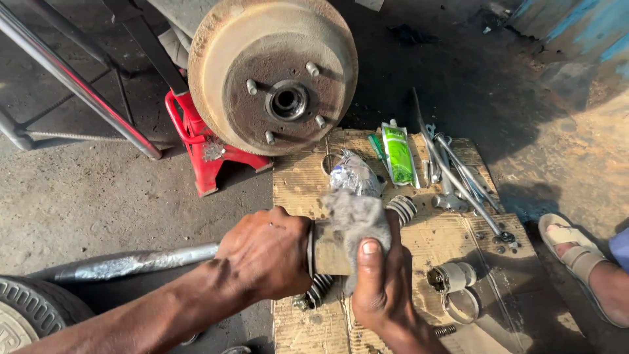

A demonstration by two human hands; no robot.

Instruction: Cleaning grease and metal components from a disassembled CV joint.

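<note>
Head view is showing the left hand point(265, 252) clamping a drive shaft point(134, 263) while the right hand point(380, 278) is pressing a grey rag point(354, 219) onto its joint housing point(331, 249) above the cardboard point(419, 242). Greasy metal could be slipping free, probably dropping onto loose parts.
</note>
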